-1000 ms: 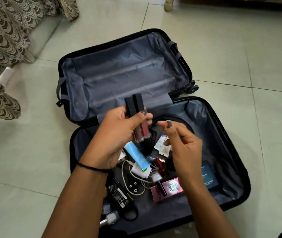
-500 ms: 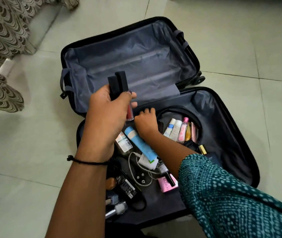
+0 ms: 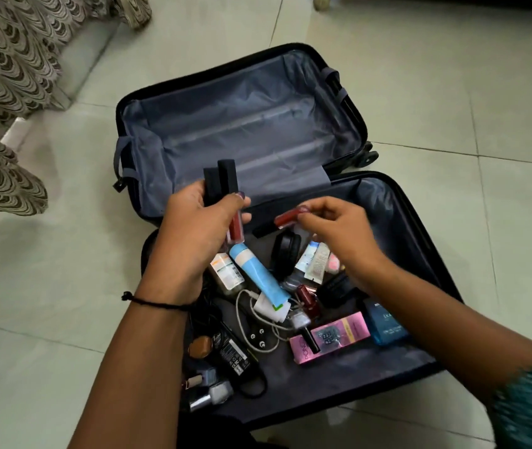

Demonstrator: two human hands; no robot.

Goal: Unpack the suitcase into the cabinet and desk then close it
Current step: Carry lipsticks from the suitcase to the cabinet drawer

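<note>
A suitcase (image 3: 242,124) lies open flat on the tiled floor (image 3: 452,92). Its far half shows grey lining, and the near half holds a clutter of toiletries. Both hands hover over the near half's hinge edge. The left hand (image 3: 193,241) has its fingers (image 3: 238,199) clamped round two glosses (image 3: 227,183), black caps up and red ends down. The right hand (image 3: 339,234) pinches a third gloss (image 3: 285,219) by its red end, tilted, near the left hand. Below them a blue tube (image 3: 258,277) lies slantwise in the middle. A pink box (image 3: 332,338) and a blue box (image 3: 386,322) lie side by side towards the right front corner. A black adapter (image 3: 233,351) sits by the left edge, with nail polishes (image 3: 217,392) in the left front corner.
</note>
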